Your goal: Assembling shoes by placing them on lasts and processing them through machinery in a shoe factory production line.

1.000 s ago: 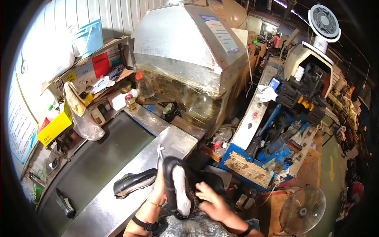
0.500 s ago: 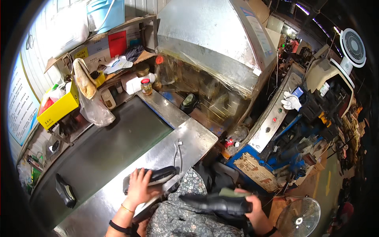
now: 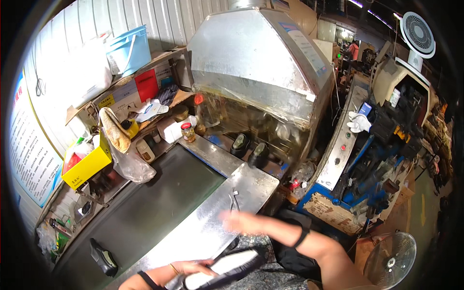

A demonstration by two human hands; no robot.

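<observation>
My left hand [image 3: 186, 267] comes in at the lower edge and grips a black shoe [image 3: 227, 266] with a white insole, held just off the near rim of the steel table [image 3: 203, 232]. My right hand [image 3: 241, 222] is motion-blurred, stretched out over the steel table with fingers apart and nothing in it. A black band sits on its wrist. A metal pincer tool [image 3: 234, 199] lies on the table just beyond the right hand's fingertips.
A dark conveyor belt [image 3: 154, 203] runs left of the table, with another black shoe [image 3: 103, 256] on it. Two dark shoes [image 3: 249, 147] stand at the mouth of the metal-hooded tunnel [image 3: 261, 63]. A yellow box [image 3: 87, 164], a jar [image 3: 187, 131], a blue machine [image 3: 367, 164] and a floor fan [image 3: 391, 258] stand around.
My right hand, which held a black shoe at the lower right, now reaches empty over the table. My left hand has drawn its shoe off the table toward me.
</observation>
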